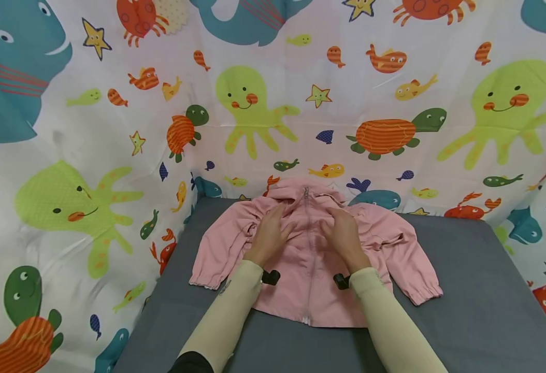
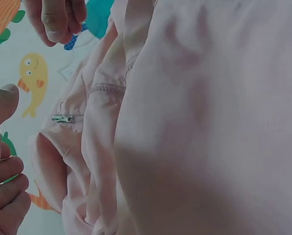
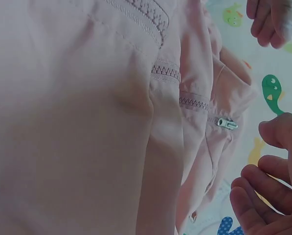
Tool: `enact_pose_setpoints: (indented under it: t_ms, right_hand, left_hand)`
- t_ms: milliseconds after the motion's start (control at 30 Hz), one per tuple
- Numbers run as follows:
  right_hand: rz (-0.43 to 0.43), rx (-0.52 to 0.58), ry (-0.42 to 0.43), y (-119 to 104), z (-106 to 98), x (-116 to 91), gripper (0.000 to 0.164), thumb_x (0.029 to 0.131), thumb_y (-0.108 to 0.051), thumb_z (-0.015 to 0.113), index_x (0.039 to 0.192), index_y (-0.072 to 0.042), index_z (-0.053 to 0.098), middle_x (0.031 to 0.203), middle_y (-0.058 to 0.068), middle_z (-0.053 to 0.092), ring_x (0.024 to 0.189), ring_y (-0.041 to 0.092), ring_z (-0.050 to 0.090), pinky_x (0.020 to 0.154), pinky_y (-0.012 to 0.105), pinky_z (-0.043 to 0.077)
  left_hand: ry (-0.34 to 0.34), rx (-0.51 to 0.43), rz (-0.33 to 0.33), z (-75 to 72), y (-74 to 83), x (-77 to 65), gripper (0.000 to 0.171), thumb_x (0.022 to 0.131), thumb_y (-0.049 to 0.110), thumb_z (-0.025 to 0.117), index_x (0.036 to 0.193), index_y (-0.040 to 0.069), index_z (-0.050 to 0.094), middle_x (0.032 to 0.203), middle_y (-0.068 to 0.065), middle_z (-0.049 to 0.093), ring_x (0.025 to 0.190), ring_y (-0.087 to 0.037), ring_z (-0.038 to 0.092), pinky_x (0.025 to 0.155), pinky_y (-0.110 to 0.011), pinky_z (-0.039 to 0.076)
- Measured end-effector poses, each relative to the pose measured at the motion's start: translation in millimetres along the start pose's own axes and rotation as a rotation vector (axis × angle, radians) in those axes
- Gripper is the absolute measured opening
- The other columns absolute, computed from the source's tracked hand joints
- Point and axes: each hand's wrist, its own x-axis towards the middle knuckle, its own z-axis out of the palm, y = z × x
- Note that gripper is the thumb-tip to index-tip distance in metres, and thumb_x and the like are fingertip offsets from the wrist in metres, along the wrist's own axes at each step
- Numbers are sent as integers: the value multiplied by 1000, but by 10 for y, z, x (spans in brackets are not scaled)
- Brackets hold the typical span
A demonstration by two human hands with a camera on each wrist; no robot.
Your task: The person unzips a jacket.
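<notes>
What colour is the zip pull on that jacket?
The zip pull is silvery, seen best in the right wrist view.

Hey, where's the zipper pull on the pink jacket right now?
In the head view, the zipper pull sits slightly right of centre, at the top of the zipper on the pink jacket, above and between the left hand and right hand.

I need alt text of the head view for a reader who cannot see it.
A person's left hand and right hand are over a pink zip-front jacket, one on each side of its zipper. The jacket lies front up, sleeves spread, on a gray surface before a white sea-animal-print backdrop.
</notes>
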Motion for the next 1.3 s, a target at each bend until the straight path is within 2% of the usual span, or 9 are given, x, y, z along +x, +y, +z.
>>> enact_pose_setpoints:
  t_ms: [267,367,567,667,900,1000,1067,1167,1300]
  right_hand:
    - [38,7,-13,15,76,80,46,99,-19,76,137,6,71,134,29,73,122,51,70,107,64,55]
    - [38,2,-14,34,110,123,46,100,-20,76,137,6,71,134,29,74,122,50,70,107,64,54]
    - [34,-1,-4,62,181,199,46,100,-21,75,137,6,71,133,29,74,121,51,70,105,65,56]
    - [40,3,-5,64,202,218,47,100,-20,75,138,7,70,133,30,73,121,51,71,104,65,56]
    - [73,1,-33,64,248,280,46,101,-20,76,138,6,70,134,29,73,124,48,70,109,62,55]
    - [91,11,-48,65,270,299,47,101,-22,76,139,5,70,135,27,73,126,47,69,111,61,54]
    - [98,20,-49,65,285,304,46,101,-21,76,139,4,71,135,27,74,125,47,70,110,61,54]
    - [95,31,-35,75,313,313,44,99,-19,78,137,3,72,133,24,75,121,45,72,108,59,56]
    - [79,31,-15,110,366,333,41,98,-16,79,135,2,74,130,22,77,119,44,73,106,58,57]
  left_hand:
    - [13,50,7,47,-71,222,58,106,31,74,154,2,57,154,-17,61,144,-34,60,121,-50,49]
    - [-2,68,23,37,-83,334,58,107,33,73,154,2,57,154,-15,61,144,-33,60,120,-49,50]
    - [-13,93,76,75,-139,569,61,108,31,71,156,-4,54,158,-20,59,150,-35,55,123,-48,47]
    - [-38,85,70,94,-142,655,60,110,33,69,157,-2,54,158,-19,59,149,-33,56,123,-47,47]
    - [-94,129,79,149,-140,872,61,110,29,69,159,-1,51,163,-20,55,161,-35,42,129,-49,39]
    - [-97,157,101,207,-161,965,59,108,29,71,156,-1,55,159,-19,60,157,-35,47,126,-49,43]
    - [-107,170,106,257,-184,1014,53,107,29,73,150,0,61,153,-18,65,151,-33,55,122,-48,49]
    - [-141,175,97,325,-209,1061,39,107,27,73,137,2,69,138,-16,72,134,-31,67,111,-46,57]
    - [-175,164,64,386,-212,1090,29,107,24,73,128,4,73,127,-13,75,122,-30,71,105,-46,59]
